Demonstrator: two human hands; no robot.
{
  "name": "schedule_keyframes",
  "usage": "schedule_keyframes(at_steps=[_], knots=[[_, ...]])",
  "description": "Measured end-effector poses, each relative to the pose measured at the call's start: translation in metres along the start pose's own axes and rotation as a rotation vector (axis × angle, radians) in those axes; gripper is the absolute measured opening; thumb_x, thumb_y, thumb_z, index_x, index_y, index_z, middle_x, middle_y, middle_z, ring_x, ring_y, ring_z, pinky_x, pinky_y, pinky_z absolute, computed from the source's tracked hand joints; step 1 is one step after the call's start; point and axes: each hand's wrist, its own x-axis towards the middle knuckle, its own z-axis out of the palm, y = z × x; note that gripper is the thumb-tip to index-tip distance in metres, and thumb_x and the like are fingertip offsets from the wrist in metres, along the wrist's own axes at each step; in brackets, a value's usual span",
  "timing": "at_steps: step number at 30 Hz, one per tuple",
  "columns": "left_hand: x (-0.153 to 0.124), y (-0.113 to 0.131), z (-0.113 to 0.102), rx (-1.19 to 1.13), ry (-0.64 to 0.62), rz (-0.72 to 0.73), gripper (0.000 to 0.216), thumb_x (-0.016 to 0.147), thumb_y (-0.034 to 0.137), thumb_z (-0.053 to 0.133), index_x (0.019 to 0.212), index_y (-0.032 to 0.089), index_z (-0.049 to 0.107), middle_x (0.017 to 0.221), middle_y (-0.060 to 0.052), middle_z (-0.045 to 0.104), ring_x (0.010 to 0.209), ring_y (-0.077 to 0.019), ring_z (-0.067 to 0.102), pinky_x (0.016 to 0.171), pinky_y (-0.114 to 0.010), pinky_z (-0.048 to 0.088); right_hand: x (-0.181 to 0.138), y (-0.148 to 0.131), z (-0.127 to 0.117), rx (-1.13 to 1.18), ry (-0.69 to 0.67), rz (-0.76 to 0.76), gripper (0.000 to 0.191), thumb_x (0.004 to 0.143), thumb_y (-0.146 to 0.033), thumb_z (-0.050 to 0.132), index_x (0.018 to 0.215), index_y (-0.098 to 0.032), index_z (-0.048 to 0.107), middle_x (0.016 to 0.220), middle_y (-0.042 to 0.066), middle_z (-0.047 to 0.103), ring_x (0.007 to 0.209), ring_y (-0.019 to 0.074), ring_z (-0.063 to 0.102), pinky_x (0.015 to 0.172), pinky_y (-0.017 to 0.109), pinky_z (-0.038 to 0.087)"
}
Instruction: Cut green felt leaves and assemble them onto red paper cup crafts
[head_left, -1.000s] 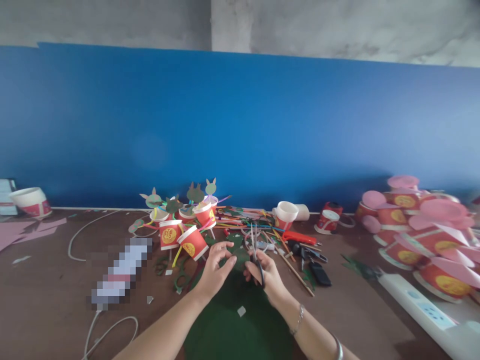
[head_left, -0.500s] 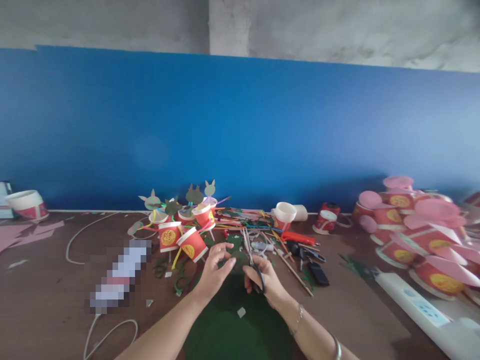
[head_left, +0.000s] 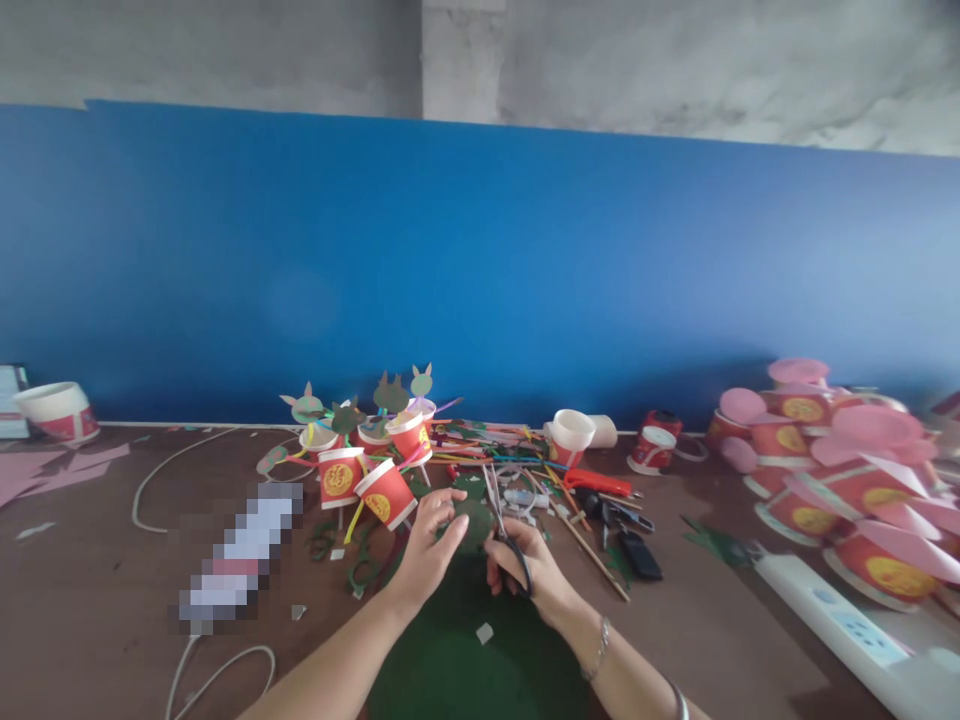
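My left hand (head_left: 435, 545) pinches a small dark green paper piece (head_left: 474, 520) with a rounded outline. Scissors (head_left: 501, 520) with dark handles are in my right hand (head_left: 529, 565), their fingers and thumb closed around the loops. The blades point away from me, beside the right edge of the paper piece, and look slightly apart. Below both hands lies a large dark green sheet (head_left: 465, 660) with a small pale scrap (head_left: 484, 633) on it. Beyond my left hand stand several red and white paper cups (head_left: 386, 494) with green animal-head cutouts (head_left: 391, 394).
A pile of red cups with pink paper discs (head_left: 866, 430) is at right, behind a white power strip (head_left: 832, 610). Keys and a black fob (head_left: 639, 555), a red-orange tool (head_left: 598, 483) and thin sticks (head_left: 592, 550) lie right of centre. A pixelated object (head_left: 244, 555) with a white cable lies left.
The scissor blades look a little wider apart than before, and the paper piece is turned slightly. The whole view has shifted a little; both hands stay in nearly the same place.
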Motion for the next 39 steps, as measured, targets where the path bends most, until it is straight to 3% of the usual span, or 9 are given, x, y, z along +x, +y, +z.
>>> schedule_keyframes(at_steps=[4,11,19,27,31,36,39], knots=[[0.001,-0.0005,-0.001,0.01,0.009,0.011,0.015,0.084,0.029,0.051,0.078,0.019,0.059,0.11,-0.01,0.058,0.109,-0.0223,0.05,0.095,-0.038,0.037,-0.0001,-0.0001,0.001,-0.017,-0.042,0.006,0.038,0.066,-0.049,0.068,0.076,-0.015,0.054,0.047,-0.002,0.059,0.037,0.0079,0.051,0.033,0.015,0.028],[0.0012,0.0007,-0.0032,0.023,-0.003,0.01,0.018,0.084,0.027,0.05,0.07,0.019,0.058,0.11,-0.009,0.058,0.108,-0.0219,0.051,0.095,-0.038,0.037,-0.0042,-0.0078,0.0034,-0.041,-0.091,0.037,0.041,0.064,-0.052,0.068,0.077,-0.014,0.056,0.044,-0.004,0.055,0.037,0.0071,0.048,0.033,0.015,0.029],[0.0019,-0.0049,-0.0024,0.015,0.052,0.01,0.015,0.084,0.027,0.05,0.089,0.021,0.062,0.109,-0.009,0.059,0.106,-0.0212,0.053,0.092,-0.037,0.039,-0.0035,-0.0064,0.0016,-0.043,-0.101,0.042,0.042,0.064,-0.052,0.068,0.078,-0.014,0.056,0.044,-0.004,0.055,0.036,0.0076,0.048,0.034,0.016,0.031],[0.0026,-0.0021,-0.0032,0.026,0.066,0.003,0.017,0.083,0.029,0.052,0.072,0.019,0.061,0.108,-0.008,0.061,0.105,-0.0221,0.054,0.092,-0.037,0.04,-0.0039,-0.0051,0.0013,-0.031,-0.11,0.038,0.04,0.066,-0.049,0.068,0.079,-0.014,0.056,0.045,-0.004,0.056,0.037,0.0074,0.049,0.034,0.015,0.03],[0.0024,-0.0001,-0.0042,0.006,0.032,0.016,0.023,0.082,0.03,0.051,0.063,0.019,0.056,0.107,-0.008,0.061,0.105,-0.0222,0.053,0.092,-0.037,0.039,-0.004,-0.0043,0.001,-0.05,-0.104,0.038,0.039,0.066,-0.051,0.067,0.078,-0.015,0.056,0.044,-0.004,0.055,0.036,0.0075,0.047,0.034,0.016,0.03],[0.0008,0.0005,-0.0054,-0.034,-0.047,-0.027,0.019,0.084,0.03,0.049,0.078,0.019,0.063,0.111,-0.009,0.058,0.107,-0.022,0.051,0.094,-0.037,0.037,-0.0049,-0.0036,0.0002,-0.06,-0.118,0.038,0.037,0.068,-0.049,0.066,0.077,-0.014,0.057,0.043,-0.004,0.054,0.034,0.0067,0.045,0.034,0.016,0.029],[0.0005,0.0002,-0.0061,-0.049,-0.058,-0.035,0.019,0.084,0.03,0.049,0.077,0.019,0.063,0.111,-0.008,0.057,0.108,-0.0221,0.051,0.096,-0.037,0.036,-0.0052,-0.0054,0.0009,-0.056,-0.121,0.04,0.038,0.067,-0.05,0.067,0.076,-0.015,0.057,0.043,-0.005,0.054,0.033,0.0068,0.045,0.034,0.016,0.029]])
